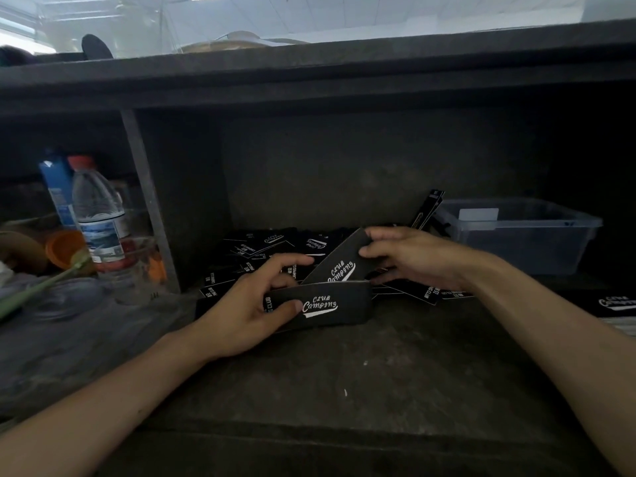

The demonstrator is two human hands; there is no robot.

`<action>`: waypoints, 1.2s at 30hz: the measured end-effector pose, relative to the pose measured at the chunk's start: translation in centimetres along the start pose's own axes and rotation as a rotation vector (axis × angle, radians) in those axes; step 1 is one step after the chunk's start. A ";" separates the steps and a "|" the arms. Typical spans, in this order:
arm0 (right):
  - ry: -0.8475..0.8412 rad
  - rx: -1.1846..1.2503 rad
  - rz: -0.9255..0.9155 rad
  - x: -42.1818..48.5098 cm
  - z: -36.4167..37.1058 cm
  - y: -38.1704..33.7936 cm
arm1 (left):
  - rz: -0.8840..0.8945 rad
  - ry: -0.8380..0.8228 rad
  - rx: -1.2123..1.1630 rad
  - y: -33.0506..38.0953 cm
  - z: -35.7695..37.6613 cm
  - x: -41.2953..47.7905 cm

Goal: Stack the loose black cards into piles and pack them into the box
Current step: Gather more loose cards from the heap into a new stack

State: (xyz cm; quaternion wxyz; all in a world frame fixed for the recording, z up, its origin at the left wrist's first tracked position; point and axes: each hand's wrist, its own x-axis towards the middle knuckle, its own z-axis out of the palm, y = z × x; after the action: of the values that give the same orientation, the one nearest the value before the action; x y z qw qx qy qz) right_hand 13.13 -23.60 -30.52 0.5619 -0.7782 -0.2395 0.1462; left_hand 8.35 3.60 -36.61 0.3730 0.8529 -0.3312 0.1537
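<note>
Head view: my left hand gripped the pile over the table, thumb across its face. My right hand pinched one tilted card, its lower edge at the pile. Loose cards lay behind, and the box stood well apart to the right. Risk: a card seated askew would likely splay the pile.

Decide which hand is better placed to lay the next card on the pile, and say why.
Right. The right hand pinches a single card, tilted just above the pile; the left hand is busy gripping that pile.
</note>
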 end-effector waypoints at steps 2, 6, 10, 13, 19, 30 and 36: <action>-0.032 -0.155 -0.021 -0.5 -0.6 -0.3 | 0.025 0.016 0.030 0.1 0.0 0.0; 0.102 -0.233 0.024 -1.4 -1.7 -1.3 | 0.079 0.009 0.047 0.1 -0.2 0.1; 0.466 -0.877 0.021 -0.3 -2.7 0.7 | 0.120 -0.012 0.103 0.0 -0.1 0.1; 0.350 -0.983 0.203 0.1 -2.7 2.1 | 0.098 -0.017 0.075 0.1 -0.1 0.1; 0.478 -0.323 0.110 -0.2 -4.2 0.5 | 0.057 -0.010 0.047 0.1 0.0 0.1; 0.404 0.058 -0.085 -0.4 -2.7 -0.6 | 0.069 -0.016 0.076 0.0 -0.1 -0.1; 0.391 -0.496 -0.122 -1.4 -2.6 -1.3 | 0.140 0.006 0.162 -0.4 -0.3 0.0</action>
State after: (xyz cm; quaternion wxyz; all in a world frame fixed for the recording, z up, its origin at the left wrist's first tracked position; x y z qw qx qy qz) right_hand 12.99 -26.12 -28.50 0.3981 -0.8890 -0.2018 -0.1029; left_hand 8.63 4.06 -36.60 0.2924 0.8544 -0.3756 0.2083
